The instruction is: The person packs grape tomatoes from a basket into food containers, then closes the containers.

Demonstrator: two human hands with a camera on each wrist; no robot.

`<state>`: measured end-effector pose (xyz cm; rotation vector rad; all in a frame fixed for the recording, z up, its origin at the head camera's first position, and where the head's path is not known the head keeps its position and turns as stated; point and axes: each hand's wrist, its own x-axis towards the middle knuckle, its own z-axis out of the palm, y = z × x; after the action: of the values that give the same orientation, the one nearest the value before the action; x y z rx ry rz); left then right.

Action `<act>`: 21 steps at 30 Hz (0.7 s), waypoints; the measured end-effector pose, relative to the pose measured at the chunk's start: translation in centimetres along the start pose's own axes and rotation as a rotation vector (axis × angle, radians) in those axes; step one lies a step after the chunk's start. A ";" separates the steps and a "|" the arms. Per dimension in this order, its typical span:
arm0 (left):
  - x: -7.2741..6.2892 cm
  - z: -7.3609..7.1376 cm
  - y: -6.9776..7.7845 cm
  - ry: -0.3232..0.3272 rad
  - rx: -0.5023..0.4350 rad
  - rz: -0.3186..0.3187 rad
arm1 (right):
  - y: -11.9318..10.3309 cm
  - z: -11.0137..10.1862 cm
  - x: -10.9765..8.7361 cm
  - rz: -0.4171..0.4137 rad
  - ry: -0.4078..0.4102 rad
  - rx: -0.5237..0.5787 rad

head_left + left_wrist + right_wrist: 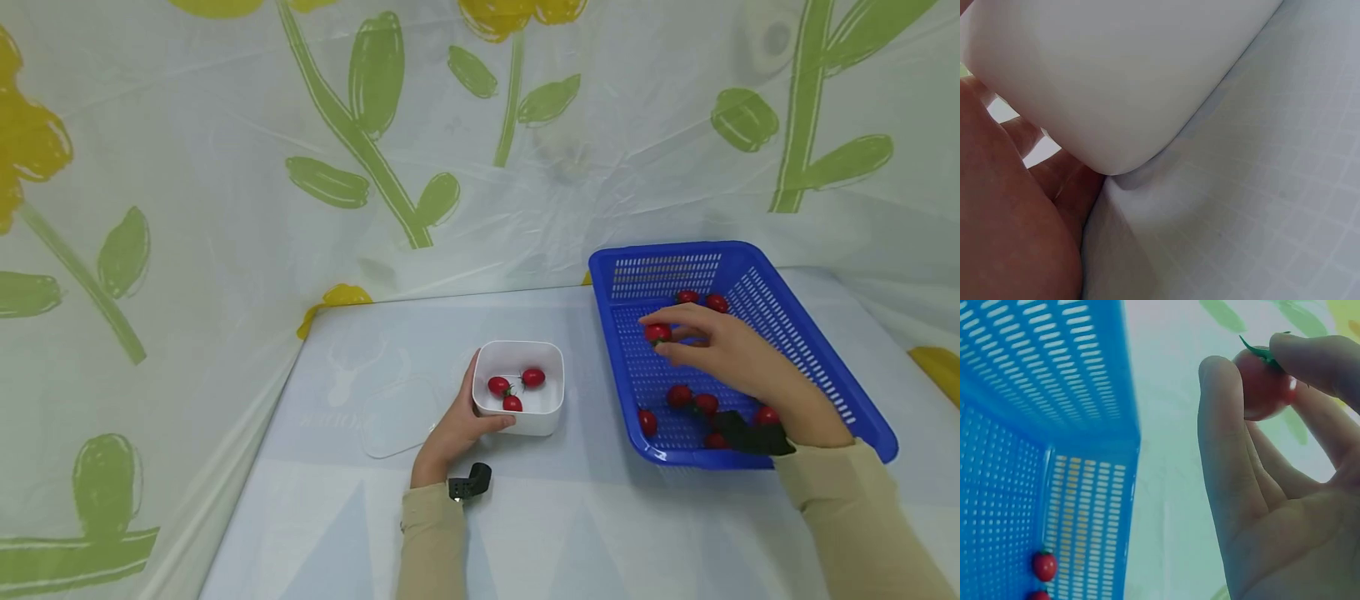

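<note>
Pinching a red tomato (657, 333) between its thumb and fingertips, the right hand (723, 346) I'm guiding is hovering over the blue basket (675, 457); my left hand (457, 427) is gripping the white box (536, 424).

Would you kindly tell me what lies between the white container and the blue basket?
Only bare pale tabletop separates the white container from the blue basket, as the head view shows.

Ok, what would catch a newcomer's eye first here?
Likely the blue basket comes first, on the right of the table, with red tomatoes inside. Over it in the head view, the right hand pinches another tomato. To the left, the left hand holds a white box with three tomatoes.
</note>
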<state>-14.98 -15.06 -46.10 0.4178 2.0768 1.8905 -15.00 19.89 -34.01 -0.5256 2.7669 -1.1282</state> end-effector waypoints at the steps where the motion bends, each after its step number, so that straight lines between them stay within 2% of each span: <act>1: 0.0 0.0 0.0 -0.003 -0.003 0.005 | -0.1 0.1 0.0 -0.006 0.015 0.008; 10: 0.1 -0.1 -0.2 0.011 0.004 -0.015 | -1.8 1.7 -0.1 0.003 0.092 0.106; 21: 0.1 0.0 0.0 -0.004 -0.029 0.022 | -2.7 4.6 0.0 0.046 0.210 0.274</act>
<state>-15.02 -15.00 -46.06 0.4398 2.0475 1.9284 -13.23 15.08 -35.42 -0.3277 2.7055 -1.6026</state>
